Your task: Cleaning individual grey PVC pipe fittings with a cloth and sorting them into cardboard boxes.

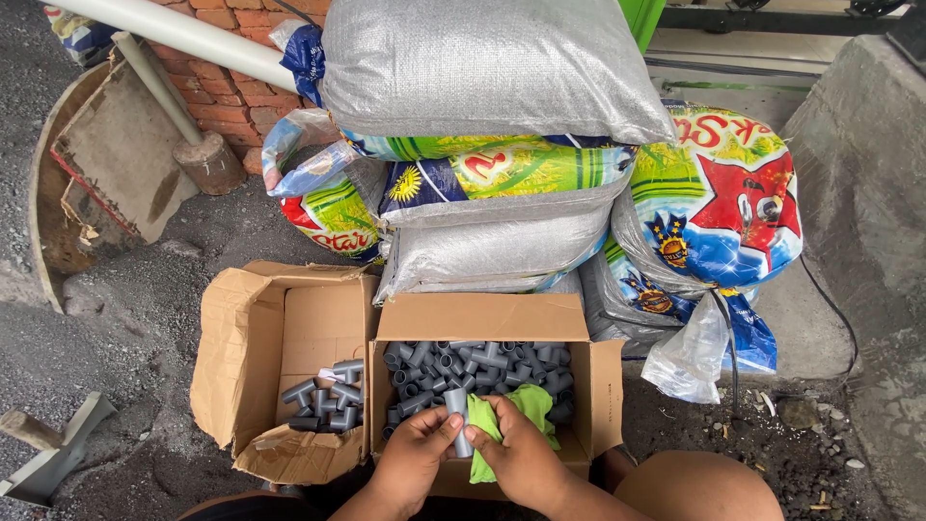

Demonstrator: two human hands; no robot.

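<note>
- Left hand [413, 453] was closed around a short grey pipe fitting [457, 415], fingers curled on its left side, thumb up near the top.
- Right hand [521, 455] was closed on a lime-green cloth [521, 405], pressing it against the fitting's right side; the cloth bunched up above the knuckles and a strip hung down below the hand.
- Fitting stood roughly upright between the two hands, over the near edge of the right cardboard box [603, 386].
- That box was open and held a heap of grey fittings [482, 367] across its far half.
- Left cardboard box [241, 357] sat just beside it, touching, flaps splayed, with a smaller cluster of grey fittings [323, 400] in its near right corner.
- Stacked woven sacks [492, 145], grey and printed, sat just behind both boxes.
- Brick wall [246, 68] and a white pipe [183, 34] were at far left.
- Ground was dark gravel [135, 289].
</note>
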